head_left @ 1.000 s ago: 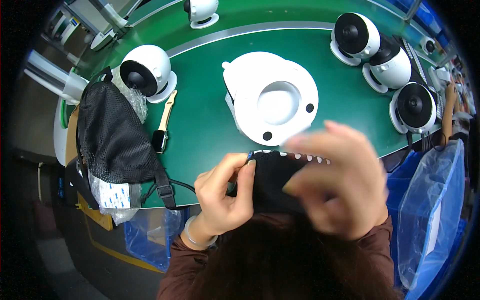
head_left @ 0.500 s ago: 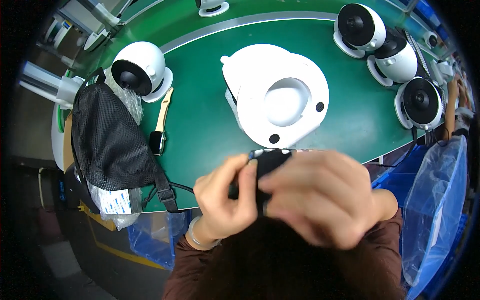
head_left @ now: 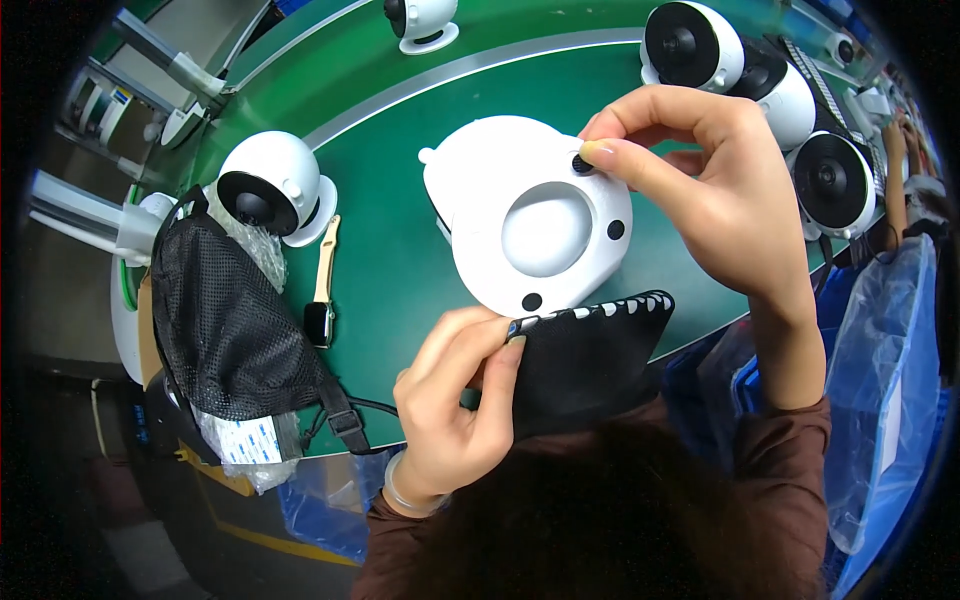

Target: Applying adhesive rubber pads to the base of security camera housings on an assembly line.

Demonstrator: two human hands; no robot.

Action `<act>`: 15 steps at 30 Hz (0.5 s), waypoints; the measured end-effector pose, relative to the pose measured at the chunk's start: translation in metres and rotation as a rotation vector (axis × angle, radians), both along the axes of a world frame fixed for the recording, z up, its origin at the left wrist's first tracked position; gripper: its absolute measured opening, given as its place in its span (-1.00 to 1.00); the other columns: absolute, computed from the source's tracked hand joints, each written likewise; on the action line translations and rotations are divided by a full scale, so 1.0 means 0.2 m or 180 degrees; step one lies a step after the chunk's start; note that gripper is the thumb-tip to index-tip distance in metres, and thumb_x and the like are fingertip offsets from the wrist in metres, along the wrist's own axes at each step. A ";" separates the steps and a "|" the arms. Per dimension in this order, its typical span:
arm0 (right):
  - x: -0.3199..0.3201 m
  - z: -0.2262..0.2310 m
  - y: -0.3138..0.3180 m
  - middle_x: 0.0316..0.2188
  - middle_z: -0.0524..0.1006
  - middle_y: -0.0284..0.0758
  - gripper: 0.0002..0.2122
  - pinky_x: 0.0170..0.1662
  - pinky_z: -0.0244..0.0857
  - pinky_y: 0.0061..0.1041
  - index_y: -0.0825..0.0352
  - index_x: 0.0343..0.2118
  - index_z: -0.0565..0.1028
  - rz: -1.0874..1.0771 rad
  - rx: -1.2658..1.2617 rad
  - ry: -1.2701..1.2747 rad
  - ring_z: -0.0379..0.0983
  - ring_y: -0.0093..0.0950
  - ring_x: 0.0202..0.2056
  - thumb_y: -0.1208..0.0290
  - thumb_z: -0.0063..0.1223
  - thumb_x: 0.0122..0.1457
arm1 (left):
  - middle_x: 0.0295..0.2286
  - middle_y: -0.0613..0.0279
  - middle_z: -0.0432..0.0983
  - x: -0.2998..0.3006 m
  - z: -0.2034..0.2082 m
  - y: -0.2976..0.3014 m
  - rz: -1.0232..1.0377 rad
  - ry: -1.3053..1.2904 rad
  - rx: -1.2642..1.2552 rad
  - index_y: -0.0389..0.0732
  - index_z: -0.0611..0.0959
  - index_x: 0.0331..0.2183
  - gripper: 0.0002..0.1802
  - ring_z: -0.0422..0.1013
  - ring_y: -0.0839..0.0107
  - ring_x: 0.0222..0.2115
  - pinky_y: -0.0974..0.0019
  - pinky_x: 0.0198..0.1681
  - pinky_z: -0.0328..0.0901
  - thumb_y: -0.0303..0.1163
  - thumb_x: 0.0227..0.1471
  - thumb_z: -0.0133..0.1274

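Note:
A white round-bodied device lies tipped over on the green table, its ring-shaped base facing up. Two black round pads sit on that ring, one at the right and one at the near edge. My right hand pinches a third black pad between thumb and fingertips, against the ring's far right part. Closer to me, my left hand grips the left corner of a black sheet with white scalloped shapes along its upper edge. The sheet's lower part is lost in shadow.
A similar white device stands at the left beside a wristwatch and a black mesh bag. Several more devices crowd the right. Blue bins with clear liners stand off the right edge. Another person's arm shows far right.
My right hand has left the black sheet and moved up and away to the device's ring, now with a pad in its fingertips. My left hand keeps its hold. The view has shifted slightly.

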State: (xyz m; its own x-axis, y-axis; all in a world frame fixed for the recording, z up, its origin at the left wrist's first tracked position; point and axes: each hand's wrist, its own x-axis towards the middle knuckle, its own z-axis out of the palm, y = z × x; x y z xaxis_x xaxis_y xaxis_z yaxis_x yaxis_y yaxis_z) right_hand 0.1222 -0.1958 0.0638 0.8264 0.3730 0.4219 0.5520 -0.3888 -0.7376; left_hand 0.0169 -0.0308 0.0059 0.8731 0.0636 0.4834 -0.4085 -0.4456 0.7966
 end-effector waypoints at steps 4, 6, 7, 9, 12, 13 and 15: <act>0.00 0.00 0.01 -0.57 0.47 -0.35 -0.88 -0.42 0.27 -0.73 0.43 -0.51 0.48 -0.0032 -0.0056 -0.0164 0.38 -0.62 -0.49 0.46 0.03 -0.06 | -0.53 0.17 0.39 -0.01 0.01 0.00 0.0044 -0.0009 0.0020 -0.40 0.48 -0.48 -0.88 0.25 0.61 -0.69 0.62 -0.64 0.14 -0.71 -0.22 -0.02; 0.00 0.00 0.02 -0.58 0.46 -0.35 -0.88 -0.45 0.25 -0.74 0.43 -0.51 0.48 -0.0056 -0.0078 -0.0280 0.37 -0.63 -0.50 0.47 0.03 -0.06 | -0.52 0.17 0.39 0.00 0.00 0.00 0.0045 -0.0006 -0.0033 -0.40 0.48 -0.47 -0.87 0.26 0.60 -0.69 0.62 -0.64 0.14 -0.71 -0.22 -0.02; 0.00 0.00 0.02 -0.58 0.46 -0.35 -0.88 -0.45 0.25 -0.74 0.43 -0.51 0.48 -0.0057 -0.0077 -0.0276 0.37 -0.63 -0.50 0.47 0.03 -0.06 | -0.52 0.17 0.39 0.00 0.00 -0.01 0.0046 -0.0010 -0.0088 -0.40 0.48 -0.47 -0.87 0.26 0.60 -0.68 0.62 -0.64 0.14 -0.71 -0.22 -0.02; 0.00 0.00 0.03 -0.58 0.46 -0.36 -0.88 -0.47 0.24 -0.75 0.42 -0.52 0.48 -0.0084 -0.0123 -0.0331 0.37 -0.64 -0.50 0.46 0.03 -0.07 | -0.51 0.17 0.39 0.00 -0.01 -0.01 0.0046 -0.0047 -0.0075 -0.40 0.48 -0.47 -0.87 0.26 0.60 -0.68 0.62 -0.64 0.14 -0.71 -0.23 -0.02; 0.00 -0.01 0.04 -0.60 0.46 -0.38 -0.89 -0.47 0.23 -0.75 0.41 -0.55 0.47 -0.0110 -0.0170 -0.0398 0.37 -0.65 -0.51 0.46 0.03 -0.07 | -0.50 0.16 0.39 0.00 0.00 0.00 0.0042 -0.0065 -0.0048 -0.40 0.48 -0.47 -0.86 0.26 0.60 -0.68 0.62 -0.64 0.15 -0.71 -0.23 -0.01; 0.00 0.00 0.04 -0.60 0.46 -0.38 -0.89 -0.47 0.23 -0.75 0.41 -0.55 0.47 -0.0105 -0.0172 -0.0389 0.37 -0.65 -0.51 0.46 0.03 -0.07 | -0.49 0.16 0.39 0.00 -0.01 0.00 0.0039 -0.0049 -0.0031 -0.40 0.49 -0.47 -0.86 0.26 0.61 -0.68 0.61 -0.64 0.15 -0.71 -0.23 -0.01; -0.02 0.01 0.05 -0.61 0.47 -0.37 -0.89 -0.48 0.23 -0.75 0.40 -0.58 0.45 -0.0172 -0.0403 -0.0488 0.37 -0.66 -0.52 0.46 0.05 -0.09 | -0.49 0.17 0.39 0.00 -0.01 0.01 0.0026 -0.0014 -0.0048 -0.40 0.49 -0.47 -0.87 0.26 0.61 -0.68 0.61 -0.64 0.15 -0.71 -0.23 -0.02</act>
